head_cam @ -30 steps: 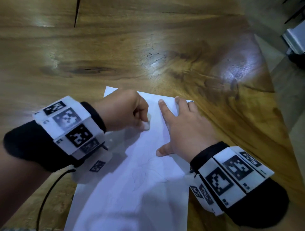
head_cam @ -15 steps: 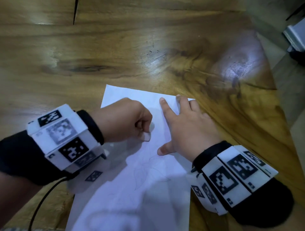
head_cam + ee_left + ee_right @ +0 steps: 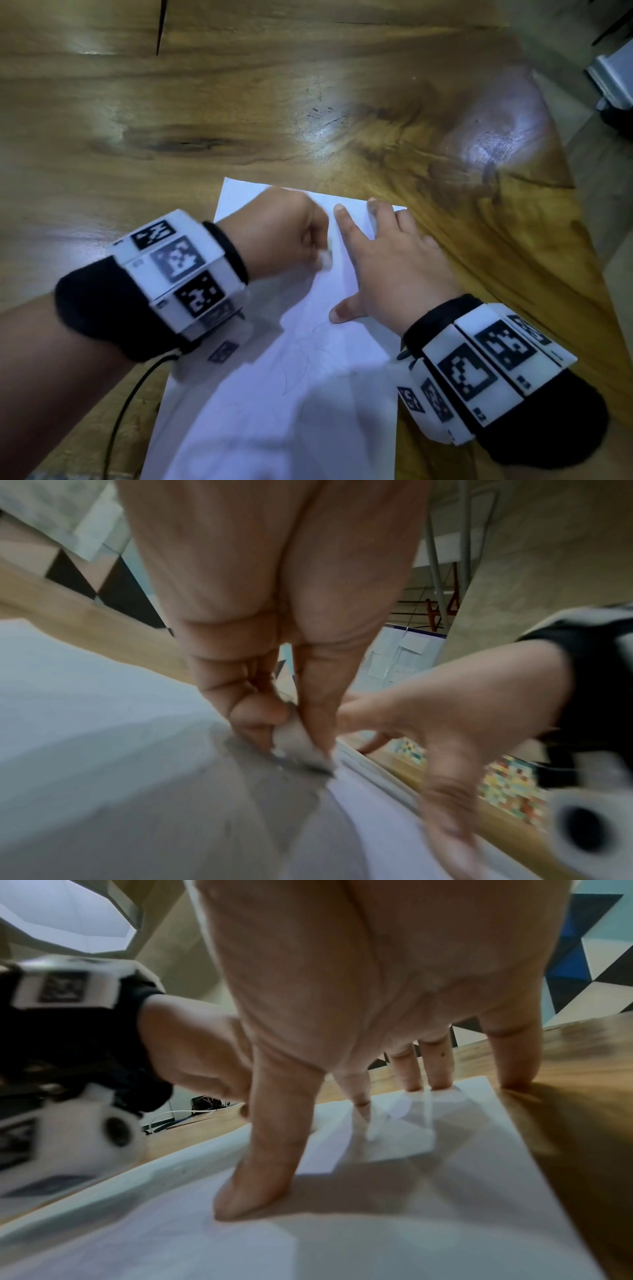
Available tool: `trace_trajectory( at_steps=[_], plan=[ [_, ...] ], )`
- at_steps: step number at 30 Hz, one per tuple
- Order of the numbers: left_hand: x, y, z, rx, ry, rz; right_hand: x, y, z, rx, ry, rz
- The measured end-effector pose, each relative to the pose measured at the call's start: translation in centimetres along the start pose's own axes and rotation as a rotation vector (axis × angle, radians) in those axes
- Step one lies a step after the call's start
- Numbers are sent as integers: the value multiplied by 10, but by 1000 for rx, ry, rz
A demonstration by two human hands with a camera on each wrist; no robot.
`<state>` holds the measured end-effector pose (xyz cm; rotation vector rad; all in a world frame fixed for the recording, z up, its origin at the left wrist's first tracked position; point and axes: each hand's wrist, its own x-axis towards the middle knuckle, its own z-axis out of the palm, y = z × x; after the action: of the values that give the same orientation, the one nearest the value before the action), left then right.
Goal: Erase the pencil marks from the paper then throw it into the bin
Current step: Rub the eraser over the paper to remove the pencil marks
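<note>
White sheet, near end: paper [image 3: 274, 411] lies flat on the worktop [image 3: 239, 120], its near end running out of the bottom of the head view; faint pencil marks [image 3: 301, 370] remain across the middle.
Right hand: right hand [image 3: 394, 267] is spread flat, thumb and straight fingers [image 3: 255, 1191] pressing the sheet down near its far right corner; little finger is off the edge on the wood.
Left hand: left hand [image 3: 284, 236] is clenched into a fist, fingers and thumb pinching a small white eraser [image 3: 298, 745], whose tip touches the paper just beside the right index finger.
Step in hand: erasing, judged from the blurred eraser on the sheet; only the far part seems worked on.
Next move: calls for bringing the eraser nearer, onto the remaining lines, with the holding hand reset so the sheet does not buckle.
Bin: not in view; the throw is not yet due.
Far side: bare wood grain with glare patches.
</note>
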<state>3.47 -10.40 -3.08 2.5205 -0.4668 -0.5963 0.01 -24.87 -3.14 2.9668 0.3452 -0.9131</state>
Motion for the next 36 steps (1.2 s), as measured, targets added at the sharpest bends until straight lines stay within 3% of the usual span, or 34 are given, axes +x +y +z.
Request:
trace_trajectory(
  at_steps=[3, 8, 15, 19, 21, 25, 27, 29, 33, 36],
  plan=[
    [12, 2, -1, -26, 124, -43, -1, 0, -1, 4, -5, -3],
    [-23, -4, 17, 33, 22, 91, 0, 0, 1, 40, 15, -13],
    [-37, -5, 30, 39, 141, 36, -5, 22, 14, 289, -23, -24],
    [-20, -1, 12, 71, -48, -19, -6, 27, 17, 229, -22, -30],
    [3, 5, -3, 12, -73, -84, -6, 24, 14, 199, -23, -15],
    [41, 20, -11, -87, 185, -105, -8, 22, 10, 156, -31, 8],
    [43, 24, -3, -56, 208, -86, -10, 22, 10, 143, -28, 10],
    [28, 20, 6, -52, 139, -30, -11, 22, 10, 141, -18, 12],
    [-1, 12, 10, 71, -138, 59, -12, 23, 12, 138, -1, 12],
    [17, 17, 0, 85, -79, 27, -12, 22, 10, 127, -2, 15]
  ],
)
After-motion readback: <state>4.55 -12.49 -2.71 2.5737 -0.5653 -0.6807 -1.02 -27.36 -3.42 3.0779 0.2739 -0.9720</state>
